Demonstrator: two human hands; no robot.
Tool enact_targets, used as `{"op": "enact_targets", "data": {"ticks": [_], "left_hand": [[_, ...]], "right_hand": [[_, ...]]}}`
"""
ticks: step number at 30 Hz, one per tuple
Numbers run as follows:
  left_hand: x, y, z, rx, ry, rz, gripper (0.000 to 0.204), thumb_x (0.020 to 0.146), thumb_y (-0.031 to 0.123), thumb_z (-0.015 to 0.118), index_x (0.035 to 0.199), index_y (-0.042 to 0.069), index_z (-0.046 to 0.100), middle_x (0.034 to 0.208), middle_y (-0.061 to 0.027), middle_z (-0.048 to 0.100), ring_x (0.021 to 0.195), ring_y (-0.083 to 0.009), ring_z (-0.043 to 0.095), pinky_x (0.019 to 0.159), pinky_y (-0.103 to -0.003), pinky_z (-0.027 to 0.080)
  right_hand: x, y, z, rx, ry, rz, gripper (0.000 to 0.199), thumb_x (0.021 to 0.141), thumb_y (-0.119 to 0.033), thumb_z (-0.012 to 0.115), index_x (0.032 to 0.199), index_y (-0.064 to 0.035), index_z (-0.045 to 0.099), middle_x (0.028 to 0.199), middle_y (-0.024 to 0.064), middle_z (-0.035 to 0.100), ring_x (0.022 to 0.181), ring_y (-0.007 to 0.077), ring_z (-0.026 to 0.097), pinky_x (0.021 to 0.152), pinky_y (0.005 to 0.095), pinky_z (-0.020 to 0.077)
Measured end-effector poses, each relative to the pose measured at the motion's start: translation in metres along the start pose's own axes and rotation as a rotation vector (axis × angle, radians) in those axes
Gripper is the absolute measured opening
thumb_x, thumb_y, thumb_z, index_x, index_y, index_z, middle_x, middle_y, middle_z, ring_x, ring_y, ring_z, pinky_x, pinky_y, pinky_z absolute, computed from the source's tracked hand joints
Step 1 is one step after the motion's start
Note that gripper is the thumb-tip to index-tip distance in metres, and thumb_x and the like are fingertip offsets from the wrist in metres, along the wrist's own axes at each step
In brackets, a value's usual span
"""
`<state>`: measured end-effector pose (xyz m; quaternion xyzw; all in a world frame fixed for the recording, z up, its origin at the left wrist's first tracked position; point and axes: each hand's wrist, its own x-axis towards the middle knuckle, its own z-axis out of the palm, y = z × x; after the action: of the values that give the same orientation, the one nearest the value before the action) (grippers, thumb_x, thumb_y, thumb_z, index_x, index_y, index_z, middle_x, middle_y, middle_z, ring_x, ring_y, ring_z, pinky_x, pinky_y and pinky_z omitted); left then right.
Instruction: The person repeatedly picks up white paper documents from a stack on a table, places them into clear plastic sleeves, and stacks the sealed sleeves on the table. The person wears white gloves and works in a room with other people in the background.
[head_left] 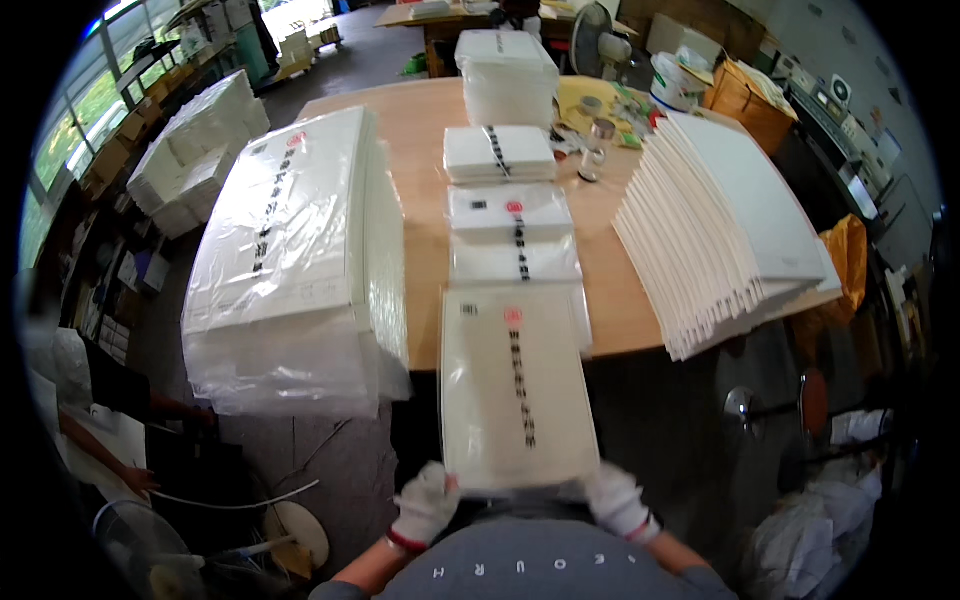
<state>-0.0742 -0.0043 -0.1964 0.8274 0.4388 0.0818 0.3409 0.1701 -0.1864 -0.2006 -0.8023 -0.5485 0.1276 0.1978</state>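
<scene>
Hands: left hand [425,505] and right hand [617,500], gloved, grasp the bagged envelope's [517,385] near corners.
Risk: the slick bag may slip; its far end overhangs the table [420,130] edge.

Bare wood strip [425,250] between tall bagged stack [300,260] at left and centre row of flat packs [512,215]: narrow lane, passable. Wider bare patch [610,270] between centre row and fanned white boards [730,230] at right. Far table end crowded: tape rolls [600,128], white pile [507,75], fan [600,40].

Both gloved hands, left hand [425,505] and right hand [617,503], closed in grip.
</scene>
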Motion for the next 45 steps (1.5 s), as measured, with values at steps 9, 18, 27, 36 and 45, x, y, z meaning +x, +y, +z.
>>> {"op": "enact_targets", "data": {"ticks": [9,18,27,36,45], "left_hand": [[0.021,0.057,-0.011,-0.366,0.008,0.459,0.014,0.072,0.004,0.063,0.08,0.005,0.052,0.079,-0.0106,0.053,0.071,-0.0244,0.057,0.06,-0.03,0.046],[0.025,0.093,-0.144,-0.098,0.691,0.878,0.01,0.079,0.011,0.055,0.071,0.007,0.052,0.069,-0.0072,0.051,0.057,-0.0201,0.052,0.047,-0.03,0.039],[0.091,-0.049,-0.282,-0.897,1.134,0.422,0.012,0.09,0.007,0.042,0.093,0.004,0.053,0.083,0.0011,0.045,0.078,-0.0055,0.043,0.072,-0.018,0.037],[0.099,-0.163,-0.033,-0.773,0.625,-0.66,0.013,0.09,0.013,0.047,0.099,0.01,0.057,0.082,-0.0043,0.059,0.072,-0.015,0.057,0.062,-0.029,0.049],[0.27,0.061,0.065,0.106,0.388,0.644,0.019,0.078,0.02,0.057,0.087,0.003,0.058,0.089,-0.0146,0.059,0.091,-0.0316,0.054,0.082,-0.043,0.041]], "right_hand": [[-0.015,0.016,-0.023,1.18,0.326,0.893,0.033,0.082,-0.021,0.054,0.106,0.0015,0.057,0.092,0.0128,0.062,0.091,0.0192,0.06,0.079,0.031,0.0486],[0.126,-0.085,-0.027,1.57,-0.09,0.139,0.047,0.088,-0.024,0.054,0.126,0.0019,0.043,0.112,0.0078,0.054,0.095,0.0148,0.054,0.081,0.0294,0.0469],[0.237,-0.224,-0.049,1.477,-0.744,-0.187,0.033,0.093,-0.024,0.047,0.115,0.0011,0.048,0.069,-0.0002,0.054,0.048,0.0095,0.053,0.05,0.0244,0.0511],[0.171,-0.098,0.027,1.319,-0.625,0.329,0.037,0.092,-0.033,0.052,0.117,-0.0057,0.054,0.074,0.0003,0.054,0.062,0.0085,0.054,0.058,0.0247,0.0511],[0.12,0.015,0.038,1.383,-0.282,0.637,0.033,0.092,-0.023,0.05,0.117,-0.0015,0.051,0.081,0.0045,0.056,0.067,0.0114,0.057,0.063,0.0299,0.0548]]}}
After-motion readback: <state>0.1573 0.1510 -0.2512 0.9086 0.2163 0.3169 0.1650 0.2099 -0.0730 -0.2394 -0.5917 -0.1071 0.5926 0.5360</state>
